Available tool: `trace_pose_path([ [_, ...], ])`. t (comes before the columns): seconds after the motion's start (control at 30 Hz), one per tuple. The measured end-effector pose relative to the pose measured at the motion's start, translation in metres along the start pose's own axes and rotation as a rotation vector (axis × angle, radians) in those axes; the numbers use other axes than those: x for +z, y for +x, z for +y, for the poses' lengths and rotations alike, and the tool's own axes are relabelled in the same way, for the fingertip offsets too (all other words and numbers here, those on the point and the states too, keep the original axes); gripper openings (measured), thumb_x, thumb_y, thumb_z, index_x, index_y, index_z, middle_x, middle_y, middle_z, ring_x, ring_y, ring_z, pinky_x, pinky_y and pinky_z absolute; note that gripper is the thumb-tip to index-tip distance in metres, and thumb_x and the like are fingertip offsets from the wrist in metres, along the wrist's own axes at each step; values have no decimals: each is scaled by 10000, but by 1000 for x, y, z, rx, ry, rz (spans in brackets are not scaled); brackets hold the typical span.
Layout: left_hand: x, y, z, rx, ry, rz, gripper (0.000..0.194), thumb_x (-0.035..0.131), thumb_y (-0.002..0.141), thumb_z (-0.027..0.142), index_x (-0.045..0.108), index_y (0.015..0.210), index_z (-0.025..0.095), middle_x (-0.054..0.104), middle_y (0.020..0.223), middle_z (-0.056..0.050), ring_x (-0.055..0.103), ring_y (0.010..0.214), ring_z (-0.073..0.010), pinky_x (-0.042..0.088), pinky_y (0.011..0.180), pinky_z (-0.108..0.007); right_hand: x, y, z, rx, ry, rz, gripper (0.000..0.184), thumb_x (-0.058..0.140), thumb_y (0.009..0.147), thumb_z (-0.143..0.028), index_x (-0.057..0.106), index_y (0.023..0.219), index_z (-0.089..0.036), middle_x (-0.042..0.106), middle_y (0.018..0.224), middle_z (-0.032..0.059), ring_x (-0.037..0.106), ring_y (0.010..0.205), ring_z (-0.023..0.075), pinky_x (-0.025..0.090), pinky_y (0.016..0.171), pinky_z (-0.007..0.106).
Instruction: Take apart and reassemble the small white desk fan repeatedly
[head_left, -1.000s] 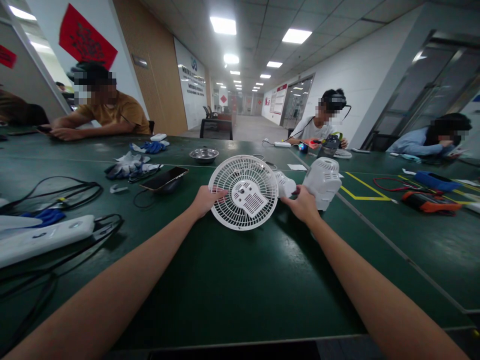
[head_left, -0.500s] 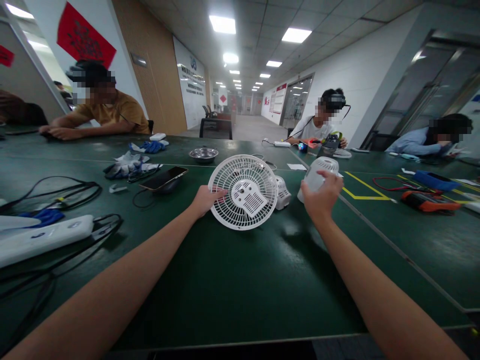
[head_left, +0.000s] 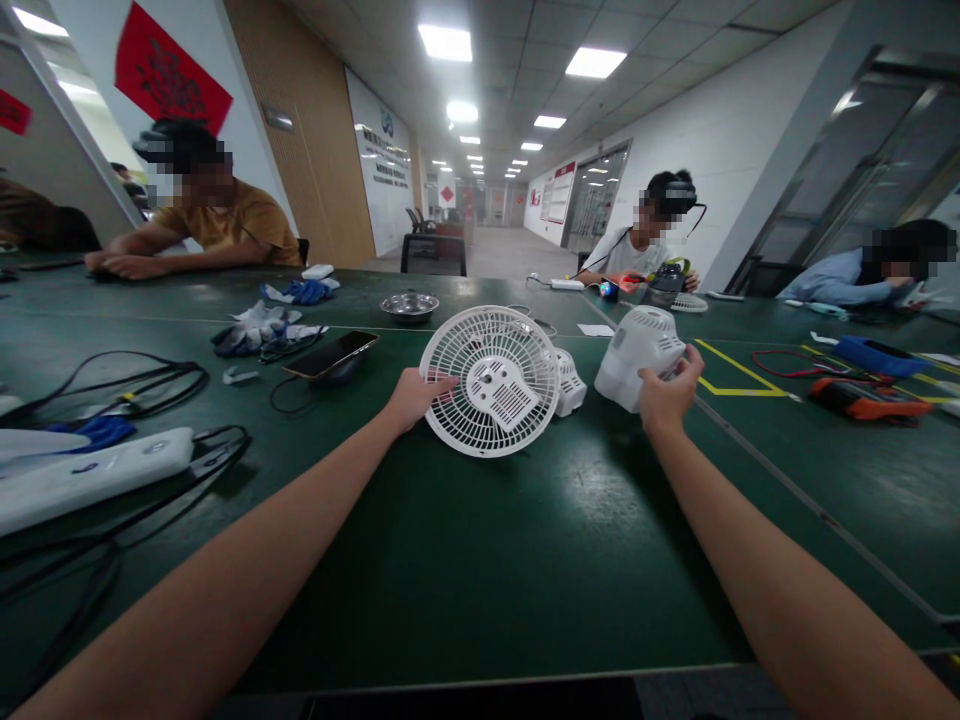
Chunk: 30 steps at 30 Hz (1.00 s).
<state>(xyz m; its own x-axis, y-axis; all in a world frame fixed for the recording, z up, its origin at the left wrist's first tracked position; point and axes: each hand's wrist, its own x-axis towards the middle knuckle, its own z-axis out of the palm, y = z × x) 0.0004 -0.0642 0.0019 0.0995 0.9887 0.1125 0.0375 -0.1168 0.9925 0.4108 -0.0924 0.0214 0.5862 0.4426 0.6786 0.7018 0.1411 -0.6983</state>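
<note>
My left hand (head_left: 417, 397) grips the left rim of a round white fan grille (head_left: 490, 445), its thumb lying over the ribs. The grille is tilted up, with a slotted plate at its centre. Behind its right edge a white vented plastic part (head_left: 571, 385) is partly hidden. To the right, my right hand (head_left: 670, 388) is closed on the right side of a white plastic housing (head_left: 630, 355) with slots at the top. Some of the right fingers are behind the housing.
On the left lie a phone (head_left: 334, 357), gloves (head_left: 259, 332), black cables and a white power strip (head_left: 112, 480). A metal bowl (head_left: 409, 306) stands farther back. At right is an orange multimeter (head_left: 870, 403). People sit across the table, one handling a dark device (head_left: 666, 285).
My right hand has turned the white housing and shifted its grip to the housing's right side. The left hand and grille have barely moved.
</note>
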Motion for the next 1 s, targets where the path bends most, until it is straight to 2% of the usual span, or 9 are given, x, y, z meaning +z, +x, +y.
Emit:
trace_pose_path([
  [0.1, 0, 0, 0, 11, 6, 11, 143, 795, 784, 204, 748, 905, 143, 772, 863, -95, 736, 759, -226, 611, 764, -412, -9, -8, -23, -93, -88, 104, 732, 613, 661, -263, 438, 1370, -204, 467, 1400, 181, 408, 1356, 389, 332, 1083, 619],
  [0.17, 0, 0, 0, 13, 15, 15, 144, 795, 783, 203, 749, 904, 140, 774, 867, -94, 734, 756, -222, 609, 756, -399, -12, -15, -37, -234, -78, 82, 600, 606, 690, -265, 512, 1277, -188, 506, 1331, 170, 433, 1317, 367, 345, 1087, 585],
  [0.27, 0, -1, 2, 5, 18, 8, 164, 799, 783, 211, 747, 919, 136, 777, 889, -97, 737, 772, -224, 608, 762, -392, -6, -31, -51, -342, 1, -145, 392, 582, 770, -293, 580, 1145, -182, 592, 1145, 126, 555, 1114, 305, 432, 1023, 510],
  [0.33, 1, -1, 3, 4, 13, 10, 183, 803, 781, 222, 745, 928, 131, 777, 897, -100, 738, 773, -226, 609, 767, -399, 3, -43, -55, -350, 30, -325, 390, 599, 797, -329, 592, 1158, -181, 611, 1113, 118, 586, 1027, 283, 472, 975, 478],
  [0.5, 1, 2, -2, 13, 3, 23, 183, 812, 770, 218, 740, 909, 122, 772, 879, -94, 729, 763, -213, 606, 782, -399, 20, -61, -53, -386, 1, -626, 508, 642, 757, -263, 586, 1256, -191, 609, 1180, 133, 555, 1146, 315, 439, 1049, 496],
  [0.57, 0, 3, -3, 21, 14, 4, 175, 807, 779, 222, 740, 909, 124, 771, 881, -93, 727, 766, -215, 604, 775, -398, 20, -60, -52, -368, -15, -645, 493, 615, 761, -223, 600, 1253, -195, 604, 1185, 138, 548, 1171, 321, 431, 1064, 503],
  [0.73, -2, 3, -3, 7, 17, -9, 185, 795, 793, 219, 741, 949, 137, 772, 914, -93, 732, 806, -225, 602, 796, -409, 13, -56, -60, -349, 31, -513, 347, 621, 765, -235, 677, 1104, -185, 626, 1127, 142, 605, 1039, 300, 469, 1002, 501],
  [0.83, -1, 3, -3, 12, 10, -5, 175, 801, 786, 219, 740, 927, 137, 769, 901, -90, 726, 786, -217, 597, 787, -402, 15, -66, -71, -143, 233, -597, 206, 623, 807, -329, 673, 963, -203, 676, 929, 84, 631, 846, 251, 529, 864, 455],
  [1.0, 1, 1, -2, 50, 11, 15, 135, 800, 777, 214, 744, 869, 133, 764, 859, -88, 716, 753, -211, 589, 749, -379, 18, -98, -95, 618, 697, -1111, 301, 533, 907, -509, 612, 1027, -245, 705, 812, 23, 654, 675, 195, 563, 667, 373],
])
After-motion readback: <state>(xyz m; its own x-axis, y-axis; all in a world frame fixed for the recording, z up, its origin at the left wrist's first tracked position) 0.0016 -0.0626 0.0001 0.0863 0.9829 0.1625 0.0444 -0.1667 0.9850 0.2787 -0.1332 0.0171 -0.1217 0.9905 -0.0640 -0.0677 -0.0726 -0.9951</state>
